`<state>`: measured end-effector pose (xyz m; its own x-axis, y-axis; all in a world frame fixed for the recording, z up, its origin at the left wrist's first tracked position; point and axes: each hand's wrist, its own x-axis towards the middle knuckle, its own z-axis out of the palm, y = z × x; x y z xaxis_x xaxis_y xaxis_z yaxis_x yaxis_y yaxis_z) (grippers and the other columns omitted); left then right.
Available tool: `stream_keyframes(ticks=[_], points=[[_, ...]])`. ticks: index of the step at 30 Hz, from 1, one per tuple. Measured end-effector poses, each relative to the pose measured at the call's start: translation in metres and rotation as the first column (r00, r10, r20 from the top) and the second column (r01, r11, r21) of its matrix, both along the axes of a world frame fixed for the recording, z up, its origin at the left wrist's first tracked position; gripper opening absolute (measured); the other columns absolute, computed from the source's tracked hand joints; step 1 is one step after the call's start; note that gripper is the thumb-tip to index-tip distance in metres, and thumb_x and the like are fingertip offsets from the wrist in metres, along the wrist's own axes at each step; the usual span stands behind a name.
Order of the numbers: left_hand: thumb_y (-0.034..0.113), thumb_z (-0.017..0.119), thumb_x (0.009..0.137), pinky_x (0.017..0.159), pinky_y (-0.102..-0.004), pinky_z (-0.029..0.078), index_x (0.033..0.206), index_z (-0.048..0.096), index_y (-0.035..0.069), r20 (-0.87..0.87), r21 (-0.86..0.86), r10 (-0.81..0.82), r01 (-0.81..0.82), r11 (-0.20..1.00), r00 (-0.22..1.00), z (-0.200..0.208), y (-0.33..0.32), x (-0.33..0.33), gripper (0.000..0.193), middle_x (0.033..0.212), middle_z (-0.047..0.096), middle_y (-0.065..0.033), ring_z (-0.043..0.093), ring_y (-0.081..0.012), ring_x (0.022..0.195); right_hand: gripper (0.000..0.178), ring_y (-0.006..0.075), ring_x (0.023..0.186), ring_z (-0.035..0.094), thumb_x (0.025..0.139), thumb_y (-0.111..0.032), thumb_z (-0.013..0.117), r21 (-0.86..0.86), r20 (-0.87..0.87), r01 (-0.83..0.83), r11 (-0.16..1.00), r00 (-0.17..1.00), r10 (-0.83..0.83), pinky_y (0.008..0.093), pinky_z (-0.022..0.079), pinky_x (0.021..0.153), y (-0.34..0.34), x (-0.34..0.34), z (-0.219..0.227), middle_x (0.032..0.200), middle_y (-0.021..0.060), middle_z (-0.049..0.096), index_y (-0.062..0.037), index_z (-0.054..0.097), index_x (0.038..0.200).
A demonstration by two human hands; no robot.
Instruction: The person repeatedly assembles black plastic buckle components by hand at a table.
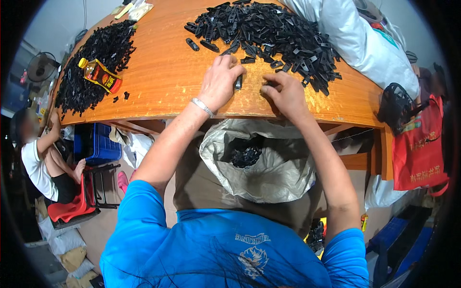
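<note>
My left hand (220,82) is over the table's near part, fingers bent and closed round a small black plastic part (238,83), one end of which shows below the thumb. To its right, my right hand (287,92) is curled with thumb and forefinger close together; something dark shows between them, too small to name. Just beyond both hands spreads a large heap of black plastic parts (269,31), with a few loose pieces (192,44) at its left edge. An open white woven sack (283,185) with black parts inside lies below the table edge, at my lap.
A second heap of small black parts (98,45) covers the table's left end, with a yellow-capped bottle (102,77) lying on it. White sacks (355,43) lean at the back right. A red bag (418,161) hangs at the right. A seated person (41,163) works at the far left.
</note>
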<state>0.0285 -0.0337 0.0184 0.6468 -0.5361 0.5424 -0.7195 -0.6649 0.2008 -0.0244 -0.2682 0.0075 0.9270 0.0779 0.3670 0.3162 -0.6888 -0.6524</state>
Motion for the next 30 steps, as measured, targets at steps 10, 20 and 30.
stream_keyframes(ticks=[10,20,30], points=[[0.013,0.085,0.082,0.088,-0.0442,0.051,0.105,0.075,0.006,-0.261,-0.164,-0.015,-0.03,0.986,0.965,-0.005,0.015,-0.027,0.026,0.098,0.067,-0.0124,0.063,-0.0338,0.1,0.027,0.0349,0.092,0.071,0.086,-0.018,0.083,-0.227,-0.031,0.025,0.974,0.999,-0.033,0.0434,0.055,0.078,0.012,-0.011,0.023,0.102,0.013,0.071,-0.006,0.079,0.11],[0.012,0.087,0.08,0.082,-0.0422,0.051,0.096,0.077,0.005,-0.263,-0.203,0.01,-0.066,0.977,0.965,-0.018,0.022,-0.024,0.02,0.093,0.066,-0.0115,0.064,-0.0326,0.094,0.022,0.0334,0.091,0.07,0.084,-0.017,0.083,-0.135,0.01,-0.04,0.99,0.999,0.041,0.044,0.056,0.079,0.022,0.008,0.006,0.098,0.01,0.068,-0.0081,0.081,0.103],[0.013,0.087,0.081,0.08,-0.0429,0.054,0.092,0.077,0.002,-0.432,-0.197,-0.105,0.02,0.98,0.896,-0.004,0.023,-0.022,0.018,0.093,0.067,-0.0126,0.067,-0.033,0.091,0.026,0.0349,0.085,0.069,0.08,-0.022,0.087,-0.332,0.002,-0.318,0.888,0.941,0.338,0.0454,0.054,0.074,0.014,0.011,0.015,0.089,0.012,0.066,-0.0066,0.08,0.099]])
